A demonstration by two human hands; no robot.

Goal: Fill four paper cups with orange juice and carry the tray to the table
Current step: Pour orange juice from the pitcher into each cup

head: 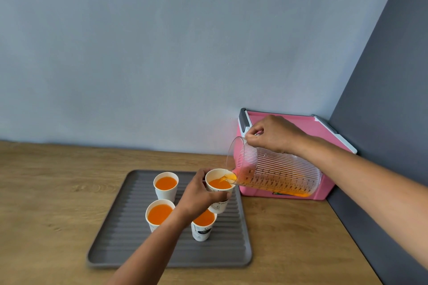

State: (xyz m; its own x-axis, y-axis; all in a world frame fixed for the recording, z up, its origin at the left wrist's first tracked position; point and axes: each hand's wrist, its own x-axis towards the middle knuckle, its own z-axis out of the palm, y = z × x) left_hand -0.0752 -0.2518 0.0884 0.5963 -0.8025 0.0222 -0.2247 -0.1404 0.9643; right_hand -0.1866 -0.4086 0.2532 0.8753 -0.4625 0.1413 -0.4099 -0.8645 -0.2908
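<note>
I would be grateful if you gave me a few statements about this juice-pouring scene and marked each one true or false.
1. The right hand tilts a clear jug over the far-right cup. True.
2. The left hand lies flat on the tray. False: it grips the far-right cup.
3. The three other cups hold orange juice. True.
4. The tray is pink. False: it is grey. The pink thing is a board leaning in the corner.
5. The jug is empty. False: some juice is left in it.
</note>
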